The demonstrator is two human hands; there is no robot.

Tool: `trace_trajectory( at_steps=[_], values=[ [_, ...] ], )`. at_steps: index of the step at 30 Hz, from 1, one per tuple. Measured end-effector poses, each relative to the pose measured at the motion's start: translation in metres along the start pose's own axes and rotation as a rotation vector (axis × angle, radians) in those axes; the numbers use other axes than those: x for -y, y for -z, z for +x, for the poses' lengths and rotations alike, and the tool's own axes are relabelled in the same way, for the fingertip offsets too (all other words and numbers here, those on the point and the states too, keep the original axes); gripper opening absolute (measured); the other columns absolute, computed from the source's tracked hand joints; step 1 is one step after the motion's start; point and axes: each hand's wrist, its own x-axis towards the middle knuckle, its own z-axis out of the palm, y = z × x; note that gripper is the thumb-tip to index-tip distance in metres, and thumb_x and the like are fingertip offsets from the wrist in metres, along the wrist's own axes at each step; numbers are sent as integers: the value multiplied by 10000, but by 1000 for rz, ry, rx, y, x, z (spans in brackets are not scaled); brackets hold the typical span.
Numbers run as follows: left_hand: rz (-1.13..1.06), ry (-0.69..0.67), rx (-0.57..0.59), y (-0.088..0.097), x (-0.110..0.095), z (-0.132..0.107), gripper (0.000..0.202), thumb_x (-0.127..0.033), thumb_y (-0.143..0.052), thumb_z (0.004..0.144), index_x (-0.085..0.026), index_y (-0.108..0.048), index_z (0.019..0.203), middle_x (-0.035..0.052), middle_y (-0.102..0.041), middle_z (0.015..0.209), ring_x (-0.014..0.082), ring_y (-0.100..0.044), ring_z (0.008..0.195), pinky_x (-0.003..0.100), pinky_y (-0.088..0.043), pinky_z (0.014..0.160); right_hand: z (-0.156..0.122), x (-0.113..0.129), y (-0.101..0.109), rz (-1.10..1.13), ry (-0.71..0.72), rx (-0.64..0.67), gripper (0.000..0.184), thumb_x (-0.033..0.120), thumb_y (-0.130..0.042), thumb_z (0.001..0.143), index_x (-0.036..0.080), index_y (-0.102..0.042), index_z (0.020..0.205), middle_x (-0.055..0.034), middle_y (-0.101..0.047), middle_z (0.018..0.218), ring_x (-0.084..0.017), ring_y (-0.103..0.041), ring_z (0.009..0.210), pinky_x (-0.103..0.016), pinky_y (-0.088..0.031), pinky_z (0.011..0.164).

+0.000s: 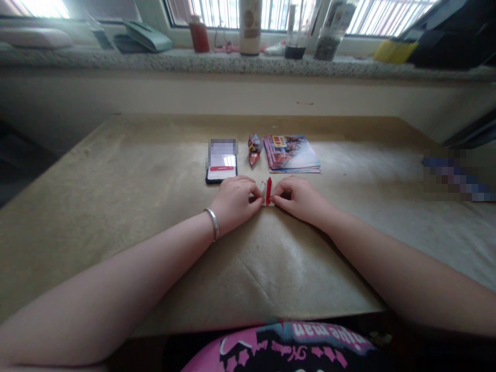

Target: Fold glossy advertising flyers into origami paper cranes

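Observation:
A small folded piece of paper (pixel 268 192), red and white, lies on the table between my hands. My left hand (pixel 239 200), with a silver bangle (pixel 213 223) at the wrist, pinches its left edge between thumb and finger. On the other side my right hand (pixel 297 197) pinches the right edge in the same way. Just beyond them is a small colourful folded-paper piece (pixel 254 150). To its right rests a stack of printed leaflets (pixel 293 154). A phone (pixel 221 161) with its screen lit lies past my left hand.
The pale cloth-covered table (pixel 116 217) runs back to a wall under a stone windowsill (pixel 217 63). On the sill stand a red bottle (pixel 199 35), a tall pale bottle (pixel 250 28) and a yellow object (pixel 395 50). A blurred-out flat item (pixel 459 178) is at the right.

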Motion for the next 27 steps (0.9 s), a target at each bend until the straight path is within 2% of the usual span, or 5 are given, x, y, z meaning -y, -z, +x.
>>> trace_trajectory(
  at_steps=[13,17,21,24,27],
  values=[
    [-52,31,25,0,2,1,112,-230,-616,778,-176,-670,696,22,-672,756,165,-609,782,291,-465,760,-1,-2,-3,-13,41,-42,118,234,-611,776,185,-596,671,-34,-636,721,-172,-550,719,-313,-412,701],
    [-36,104,10,1,1,0,121,-272,-661,765,-173,-629,702,11,-676,746,162,-615,722,302,-463,725,-1,-4,-4,-14,104,-58,135,238,-597,797,188,-595,671,-63,-660,846,-186,-584,818,-338,-439,779],
    [-109,144,-25,0,0,-3,169,-242,-681,749,-179,-553,840,-8,-674,776,145,-622,714,251,-458,637,0,-6,-7,47,115,-98,85,227,-605,791,192,-621,715,-90,-657,1031,-210,-589,963,-375,-442,873],
    [-211,127,-4,-1,2,-4,257,-202,-662,768,-209,-523,984,-38,-666,791,116,-621,718,226,-469,651,1,-7,-6,39,117,-64,79,232,-611,796,193,-617,727,-73,-677,954,-208,-595,917,-381,-435,867],
    [-179,64,-13,-1,5,-4,260,-199,-667,765,-213,-564,1003,-23,-633,829,114,-596,736,229,-481,674,3,-9,-5,36,118,-52,81,235,-616,799,188,-611,733,-66,-679,903,-200,-592,872,-361,-433,833]
  ],
)
